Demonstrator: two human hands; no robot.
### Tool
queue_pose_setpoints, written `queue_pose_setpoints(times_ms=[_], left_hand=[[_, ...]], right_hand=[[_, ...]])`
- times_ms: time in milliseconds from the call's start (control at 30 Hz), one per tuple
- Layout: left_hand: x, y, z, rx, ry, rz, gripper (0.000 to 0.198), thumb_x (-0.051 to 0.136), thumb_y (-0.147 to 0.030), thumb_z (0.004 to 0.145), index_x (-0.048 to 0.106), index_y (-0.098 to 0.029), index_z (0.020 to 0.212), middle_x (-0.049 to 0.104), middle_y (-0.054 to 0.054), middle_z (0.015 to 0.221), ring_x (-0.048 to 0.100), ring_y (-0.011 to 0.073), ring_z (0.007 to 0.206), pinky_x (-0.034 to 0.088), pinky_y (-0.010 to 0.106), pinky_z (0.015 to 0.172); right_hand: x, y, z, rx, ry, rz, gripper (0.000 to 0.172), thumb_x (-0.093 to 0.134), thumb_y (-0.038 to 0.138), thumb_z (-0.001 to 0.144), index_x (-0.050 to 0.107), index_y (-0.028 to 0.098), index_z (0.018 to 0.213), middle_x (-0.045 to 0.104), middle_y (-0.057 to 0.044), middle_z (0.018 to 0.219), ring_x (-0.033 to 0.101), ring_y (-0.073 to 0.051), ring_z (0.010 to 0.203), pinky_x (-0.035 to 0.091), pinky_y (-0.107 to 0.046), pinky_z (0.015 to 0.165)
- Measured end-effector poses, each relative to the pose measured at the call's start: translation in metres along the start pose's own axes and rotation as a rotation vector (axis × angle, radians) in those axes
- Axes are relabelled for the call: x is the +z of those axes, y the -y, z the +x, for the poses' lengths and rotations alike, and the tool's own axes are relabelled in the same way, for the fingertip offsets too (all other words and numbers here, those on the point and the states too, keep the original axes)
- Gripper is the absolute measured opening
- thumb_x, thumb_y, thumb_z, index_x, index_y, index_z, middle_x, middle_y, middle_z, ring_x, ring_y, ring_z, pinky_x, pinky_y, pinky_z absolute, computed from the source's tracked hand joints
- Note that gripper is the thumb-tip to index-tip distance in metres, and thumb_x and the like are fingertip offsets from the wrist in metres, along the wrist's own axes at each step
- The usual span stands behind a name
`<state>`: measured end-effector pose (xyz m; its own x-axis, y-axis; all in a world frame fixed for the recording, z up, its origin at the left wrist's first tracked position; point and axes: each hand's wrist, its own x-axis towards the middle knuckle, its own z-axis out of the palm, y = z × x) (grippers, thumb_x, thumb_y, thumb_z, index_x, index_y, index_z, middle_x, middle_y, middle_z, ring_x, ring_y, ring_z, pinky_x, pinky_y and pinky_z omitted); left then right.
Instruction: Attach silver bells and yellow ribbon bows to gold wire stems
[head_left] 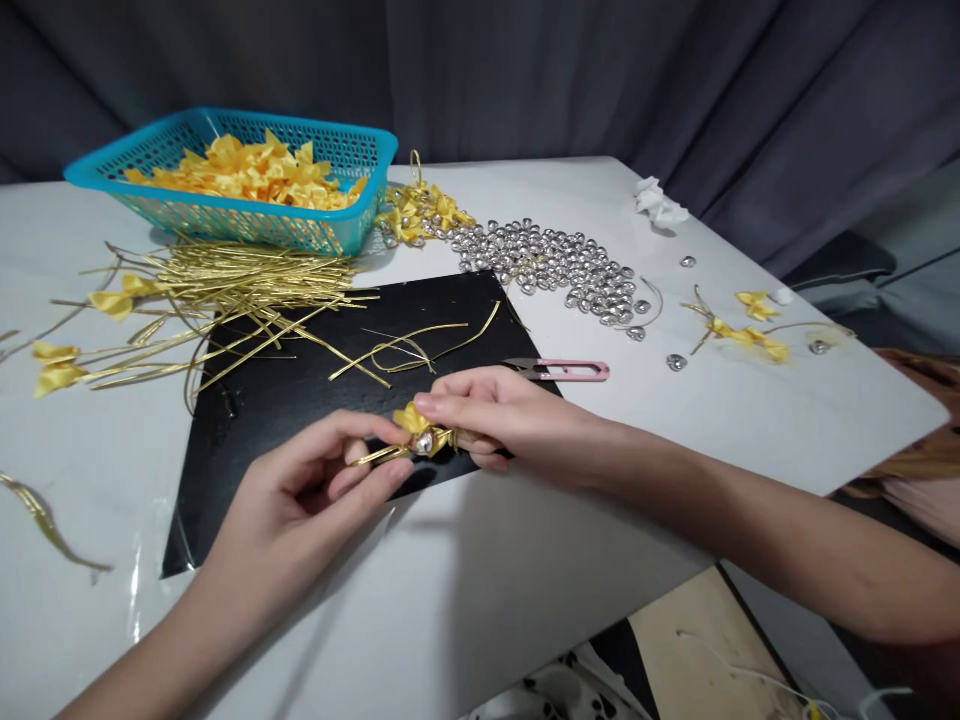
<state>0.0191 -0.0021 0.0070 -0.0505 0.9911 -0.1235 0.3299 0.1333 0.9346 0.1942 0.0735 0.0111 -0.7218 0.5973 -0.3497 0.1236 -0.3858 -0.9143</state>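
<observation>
Between my two hands is a small yellow ribbon flower (412, 419) with a shiny silver bead (425, 442) at its middle. A looped gold wire (381, 456) sticks out from it to the left. My left hand (322, 475) pinches the flower's left side near the wire loop, thumb below and forefinger above. My right hand (502, 415) grips its right side, with the thumb on top of the petals and the other fingers curled behind. Both hands are over the near edge of a black mat (285, 430). Part of the flower is hidden by my fingers.
A blue basket (225, 205) of yellow ribbon pieces stands at the back left, with gold wires (255, 280) in front. Silver beads (555, 265) lie in a heap behind the pink-handled snips (574, 370). Finished-looking yellow flowers (424, 212) are piled beside the basket. Crumpled white tissue (660, 203) lies back right.
</observation>
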Motion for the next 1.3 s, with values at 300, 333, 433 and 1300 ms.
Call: queue_pose_setpoints(times_ms=[300, 333, 433, 1300], left_hand=[[0.002, -0.003, -0.007, 0.137, -0.016, 0.135, 0.012, 0.062, -0.033, 0.075, 0.066, -0.025, 0.067, 0.055, -0.001, 0.061, 0.042, 0.0141, 0.052, 0.030, 0.025, 0.049], [0.003, -0.003, -0.008, 0.165, -0.015, 0.140, 0.012, 0.061, -0.032, 0.075, 0.067, -0.025, 0.067, 0.057, -0.001, 0.062, 0.044, 0.0148, 0.054, 0.031, 0.026, 0.051], [0.004, -0.003, -0.009, 0.222, 0.018, 0.153, 0.013, 0.060, -0.031, 0.077, 0.068, -0.026, 0.069, 0.058, 0.000, 0.064, 0.046, 0.0156, 0.056, 0.032, 0.027, 0.053], [-0.002, 0.013, -0.002, 0.349, 0.042, 0.360, 0.007, 0.050, -0.026, 0.089, 0.056, -0.025, 0.085, 0.059, -0.005, 0.076, 0.056, 0.0103, 0.066, 0.042, 0.017, 0.060]], right_hand=[[0.003, 0.000, 0.001, 0.057, -0.116, 0.101, 0.038, 0.069, 0.040, 0.076, 0.046, 0.015, 0.059, 0.031, 0.011, 0.043, 0.017, -0.001, 0.036, 0.015, -0.017, 0.034], [0.002, 0.000, 0.001, 0.065, -0.124, 0.109, 0.038, 0.069, 0.039, 0.076, 0.046, 0.015, 0.058, 0.030, 0.011, 0.043, 0.017, -0.001, 0.036, 0.014, -0.017, 0.034], [0.002, 0.001, 0.000, 0.083, -0.129, 0.139, 0.037, 0.069, 0.039, 0.077, 0.045, 0.016, 0.059, 0.027, 0.011, 0.041, 0.015, -0.001, 0.036, 0.013, -0.018, 0.034], [-0.002, 0.000, -0.002, -0.023, -0.120, -0.424, 0.030, 0.061, 0.044, 0.080, 0.063, 0.015, 0.085, 0.034, 0.008, 0.050, 0.026, -0.004, 0.046, 0.017, -0.020, 0.042]])
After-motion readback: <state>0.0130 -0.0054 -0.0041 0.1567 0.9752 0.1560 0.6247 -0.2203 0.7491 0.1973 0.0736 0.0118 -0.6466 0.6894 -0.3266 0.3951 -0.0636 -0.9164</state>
